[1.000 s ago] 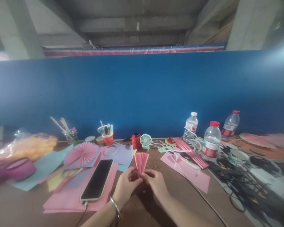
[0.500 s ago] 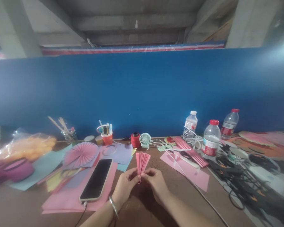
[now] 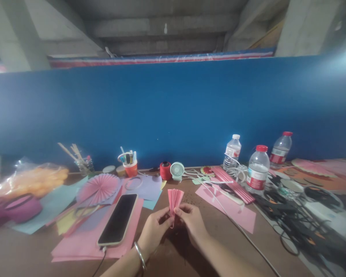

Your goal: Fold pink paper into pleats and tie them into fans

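Note:
Between my hands is a pink pleated paper fan [image 3: 175, 197], its folds pinched together low down and spreading a little at the top. My left hand [image 3: 157, 226] closes on its lower left side with thumb and fingers. My right hand [image 3: 191, 222] pinches it from the right, the thumb lying against the pleats. The fan's bottom end shows just below the fingertips; part of its lower half is hidden by them. Left of my hands, a phone [image 3: 118, 219] lies on a stack of pink paper [image 3: 72, 248].
A round pleated pink fan [image 3: 98, 187] lies at left. Behind my hands stand a red thread spool [image 3: 165, 170] and a small fan [image 3: 177, 170]. Pleated pink strips [image 3: 233, 184], a white cable [image 3: 233, 222] and water bottles [image 3: 258, 169] are at right. A blue panel [image 3: 161, 107] rises behind.
The pink pleated fan has shifted slightly right and down. My right thumb has moved higher on the pleats, and both hands still grip the fan.

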`<state>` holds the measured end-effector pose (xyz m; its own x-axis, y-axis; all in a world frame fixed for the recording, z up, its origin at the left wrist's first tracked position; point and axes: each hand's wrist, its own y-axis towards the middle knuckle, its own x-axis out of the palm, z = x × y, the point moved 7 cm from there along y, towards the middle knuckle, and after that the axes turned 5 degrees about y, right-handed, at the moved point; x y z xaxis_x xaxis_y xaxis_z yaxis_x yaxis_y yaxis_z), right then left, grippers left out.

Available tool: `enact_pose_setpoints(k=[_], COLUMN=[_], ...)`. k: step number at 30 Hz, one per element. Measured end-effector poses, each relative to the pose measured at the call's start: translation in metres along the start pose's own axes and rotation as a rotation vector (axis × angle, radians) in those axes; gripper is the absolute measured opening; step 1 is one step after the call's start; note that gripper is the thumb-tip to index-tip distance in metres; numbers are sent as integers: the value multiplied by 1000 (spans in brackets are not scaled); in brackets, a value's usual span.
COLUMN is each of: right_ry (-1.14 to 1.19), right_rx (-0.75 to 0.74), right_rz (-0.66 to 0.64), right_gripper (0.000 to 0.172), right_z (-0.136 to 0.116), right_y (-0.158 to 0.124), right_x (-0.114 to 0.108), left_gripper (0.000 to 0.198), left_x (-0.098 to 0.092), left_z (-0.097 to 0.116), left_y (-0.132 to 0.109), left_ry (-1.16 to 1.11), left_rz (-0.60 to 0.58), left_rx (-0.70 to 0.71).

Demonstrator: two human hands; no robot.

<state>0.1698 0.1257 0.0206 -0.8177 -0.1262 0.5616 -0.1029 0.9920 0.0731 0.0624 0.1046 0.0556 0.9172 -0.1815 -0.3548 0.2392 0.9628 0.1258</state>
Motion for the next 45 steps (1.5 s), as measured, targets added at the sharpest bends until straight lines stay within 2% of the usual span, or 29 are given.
enact_pose_setpoints(k=[5,9,11,15,18,20,22,26,28,38,45], right_ry=[-31,-213,-367,-639,-729,-695,-624,-419,-292,6,94], right_rx=[-8,-82,-132,-164,-144,-158,-178,-161,-121,-70,-94], right_rz=[1,58,76,92,124,131,132,150,140,55,105], right_gripper=[23,23,23,26,28,31,33,32,31,34,31], right_z=[0,-9,-16,-27,-29,-29,-27,-17,-11,-19,-23], right_y=[0,1,-2,-10,-13,-11,-8,-2,1,3,7], right_x=[1,-3,-2,6,8,6,2,-9,-11,-1,-10], left_gripper=[22,21,21,17,13,16,20,32,33,38,37], left_x=[4,5,2,-6,-8,-7,-8,2,10,6,7], left_z=[-1,-3,-3,3,8,11,10,-14,-23,-24,-29], left_y=[-1,-1,-1,-5,-6,-6,-4,1,1,2,-2], left_ry=[1,29,158,597,683,650,510,41,-54,-105,-31], left_rz=[-23,-46,-18,116,149,134,127,2,-62,-30,-16], left_rx=[6,13,37,100,129,159,145,-114,-202,-212,-191])
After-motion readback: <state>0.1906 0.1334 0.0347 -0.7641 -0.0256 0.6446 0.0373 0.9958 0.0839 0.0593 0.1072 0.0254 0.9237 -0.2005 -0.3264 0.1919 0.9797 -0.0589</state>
